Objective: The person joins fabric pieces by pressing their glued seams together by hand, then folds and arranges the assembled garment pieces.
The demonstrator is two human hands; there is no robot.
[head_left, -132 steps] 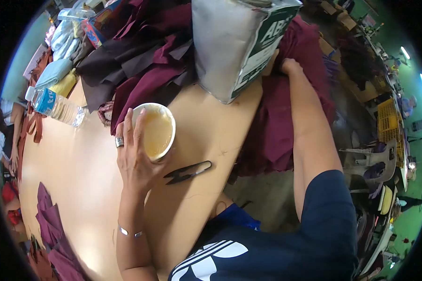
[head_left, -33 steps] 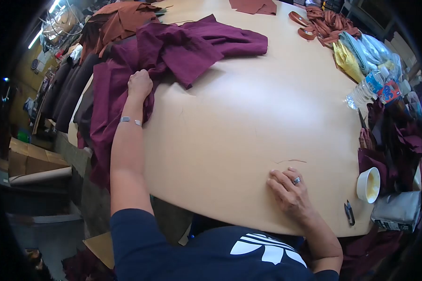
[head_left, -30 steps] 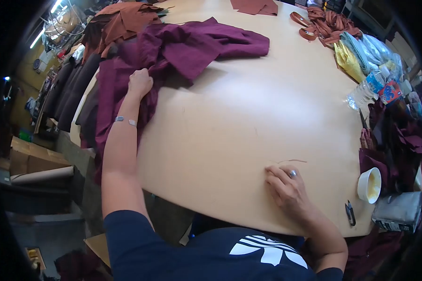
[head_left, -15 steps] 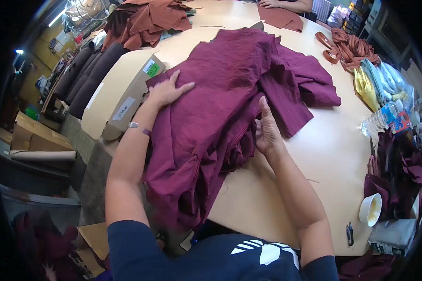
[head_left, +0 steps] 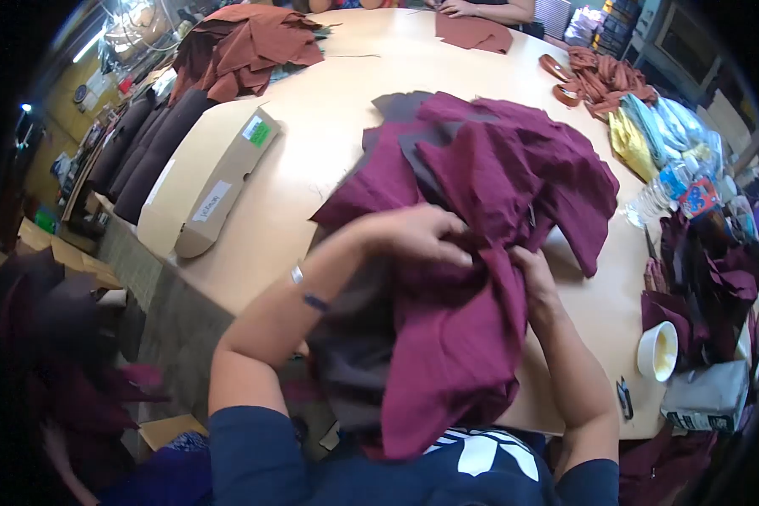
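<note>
A large piece of maroon sewn cloth (head_left: pixel 455 354) with a dark grey side is gathered up between my hands, in the middle of the head view. Its far part spreads over the table, and its near part hangs down in front of my shirt. My right hand (head_left: pixel 538 278) is closed on a bunched fold at the cloth's right side. From the left, my left hand (head_left: pixel 422 234) reaches across the cloth with bent fingers, pinching at the same gathered spot. Folds partly hide the fingertips of both hands.
On the pale table (head_left: pixel 329 84) lie a long cardboard box (head_left: pixel 228 181), rust-coloured cloth (head_left: pixel 249 51), rust straps (head_left: pixel 607 76), a plastic bottle (head_left: pixel 654 194), a white bowl (head_left: pixel 658 352) and thread snips (head_left: pixel 624 398). Another person's hand (head_left: pixel 457 8) rests at the far side. A blurred person is at lower left.
The cloth has been turned and bunched, so its grey side shows. My left hand has moved right, off the cloth's far left edge, to its middle. My right hand has closed on a fold.
</note>
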